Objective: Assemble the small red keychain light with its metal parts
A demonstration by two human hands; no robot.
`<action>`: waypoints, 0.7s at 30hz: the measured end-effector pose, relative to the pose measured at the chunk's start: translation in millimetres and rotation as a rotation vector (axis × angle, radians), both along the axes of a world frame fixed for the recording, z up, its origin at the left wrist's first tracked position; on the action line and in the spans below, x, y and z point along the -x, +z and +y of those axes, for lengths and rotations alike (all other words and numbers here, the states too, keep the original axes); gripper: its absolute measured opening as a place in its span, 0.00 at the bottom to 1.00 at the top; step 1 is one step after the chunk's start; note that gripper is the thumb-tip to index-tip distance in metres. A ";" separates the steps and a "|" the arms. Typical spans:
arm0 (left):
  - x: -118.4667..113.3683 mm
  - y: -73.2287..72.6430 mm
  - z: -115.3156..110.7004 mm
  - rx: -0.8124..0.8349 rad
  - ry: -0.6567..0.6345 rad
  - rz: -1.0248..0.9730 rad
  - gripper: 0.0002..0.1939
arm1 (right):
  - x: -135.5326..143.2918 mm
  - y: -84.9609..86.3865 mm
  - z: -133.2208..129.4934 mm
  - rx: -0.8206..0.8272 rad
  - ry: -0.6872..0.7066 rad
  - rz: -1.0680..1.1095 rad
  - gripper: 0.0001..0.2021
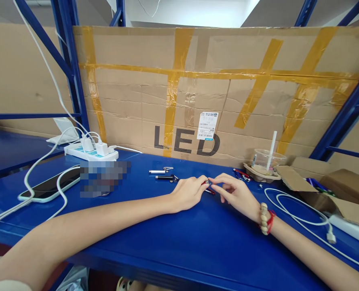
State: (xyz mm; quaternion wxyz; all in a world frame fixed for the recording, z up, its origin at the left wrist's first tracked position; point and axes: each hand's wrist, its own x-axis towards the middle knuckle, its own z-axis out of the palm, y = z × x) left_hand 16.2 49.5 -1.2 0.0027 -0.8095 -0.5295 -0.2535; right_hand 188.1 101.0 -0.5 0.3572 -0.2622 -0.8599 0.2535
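Observation:
My left hand rests over the blue table, its fingers closed on a small red keychain tube with a shiny metal end. Most of that tube is hidden by the fingers. My right hand meets it from the right, thumb and forefinger pinched at the metal end; the exact part gripped is too small to make out. Just below the fingertips lies another red piece, partly covered. To the left of my left hand are a silver keychain tube and a black keychain tube, each with a metal clasp.
Several red and blue tubes lie by a plastic cup with a straw on a cardboard holder. An open carton and a white cable are right. Left sit a phone and a power strip. A large cardboard sheet stands behind.

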 end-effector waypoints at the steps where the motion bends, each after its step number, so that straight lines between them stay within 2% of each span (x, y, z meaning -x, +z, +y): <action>1: 0.4 0.0 0.1 0.005 -0.016 -0.005 0.15 | -0.5 0.7 0.4 -0.030 0.010 -0.001 0.14; 13: 2.4 -3.3 1.2 -0.003 -0.095 -0.075 0.15 | -3.9 3.5 2.4 -0.138 0.024 -0.013 0.12; 21: 2.1 -5.2 6.5 -0.053 -0.134 -0.101 0.12 | -8.9 1.8 7.0 -0.276 -0.030 -0.017 0.13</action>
